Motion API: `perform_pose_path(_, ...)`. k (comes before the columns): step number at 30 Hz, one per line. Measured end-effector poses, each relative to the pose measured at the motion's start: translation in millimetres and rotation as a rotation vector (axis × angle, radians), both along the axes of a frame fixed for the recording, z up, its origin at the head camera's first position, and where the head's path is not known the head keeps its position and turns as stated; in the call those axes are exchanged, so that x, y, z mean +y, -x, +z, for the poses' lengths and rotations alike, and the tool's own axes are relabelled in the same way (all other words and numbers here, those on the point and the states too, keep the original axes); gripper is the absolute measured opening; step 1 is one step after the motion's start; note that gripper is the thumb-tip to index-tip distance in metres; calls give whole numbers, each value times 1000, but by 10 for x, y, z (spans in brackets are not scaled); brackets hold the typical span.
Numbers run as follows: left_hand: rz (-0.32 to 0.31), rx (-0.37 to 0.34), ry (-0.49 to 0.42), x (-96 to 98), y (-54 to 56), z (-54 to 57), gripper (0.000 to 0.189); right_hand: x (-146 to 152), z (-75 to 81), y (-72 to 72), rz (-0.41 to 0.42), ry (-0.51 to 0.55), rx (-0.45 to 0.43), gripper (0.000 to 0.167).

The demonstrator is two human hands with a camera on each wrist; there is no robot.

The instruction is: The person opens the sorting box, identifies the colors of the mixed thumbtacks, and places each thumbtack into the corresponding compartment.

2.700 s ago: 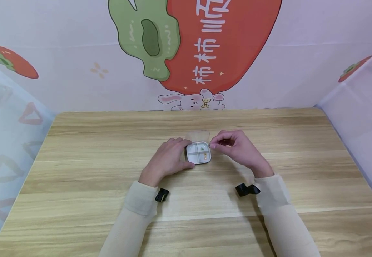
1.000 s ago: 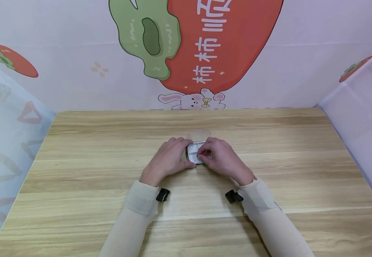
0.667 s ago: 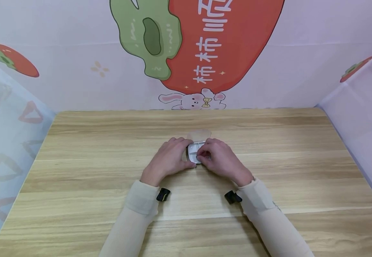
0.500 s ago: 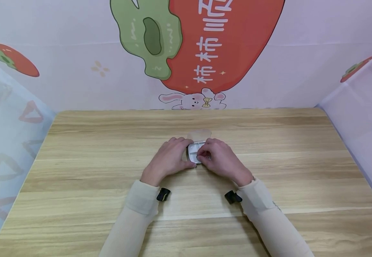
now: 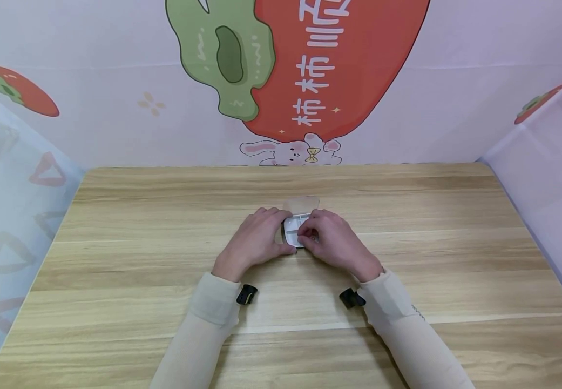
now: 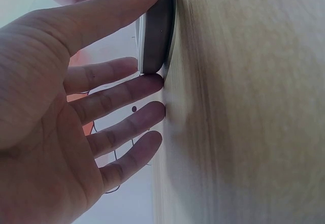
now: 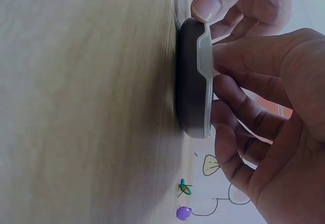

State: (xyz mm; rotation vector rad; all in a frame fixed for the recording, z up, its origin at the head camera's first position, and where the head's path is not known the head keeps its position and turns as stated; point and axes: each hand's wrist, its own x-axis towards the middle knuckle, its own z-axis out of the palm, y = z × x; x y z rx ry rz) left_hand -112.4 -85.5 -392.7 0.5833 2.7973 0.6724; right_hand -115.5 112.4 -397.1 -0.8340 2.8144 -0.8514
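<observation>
A small pill box [image 5: 290, 225], white inside and dark outside, lies on the table, divided into compartments. Its clear lid [image 5: 302, 205] is tipped back on the far side. My left hand [image 5: 255, 239] grips the box between thumb and index finger; its other fingers spread near the tabletop in the left wrist view. Over the box's right half, my right hand [image 5: 335, 239] has thumb and index finger pinched at the near compartments, apparently on a small piece that is mostly hidden. A green piece [image 7: 185, 187] and a purple ball [image 7: 184, 213] show beyond the box in the right wrist view.
The wooden table [image 5: 164, 227] extends around both hands. Behind it hangs a backdrop [image 5: 115, 129] with persimmon and rabbit drawings, and cloth closes off both sides. A black wrist device [image 5: 247, 295] sits at the left cuff, another black device [image 5: 352, 298] at the right.
My right hand has come from the box's far right corner leftward and nearer, over the compartments, now covering the green and yellow pieces. For the last second it barely moves. The left hand stays.
</observation>
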Motion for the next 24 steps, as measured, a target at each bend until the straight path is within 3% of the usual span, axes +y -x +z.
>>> perform_pose_path(13, 2, -7, 21, 3, 1, 7, 71, 126, 134, 28, -50, 37, 41, 4)
perform_pose_path(24, 7, -10, 15, 8, 4, 11, 72, 335, 220, 96, -125, 80, 5, 5)
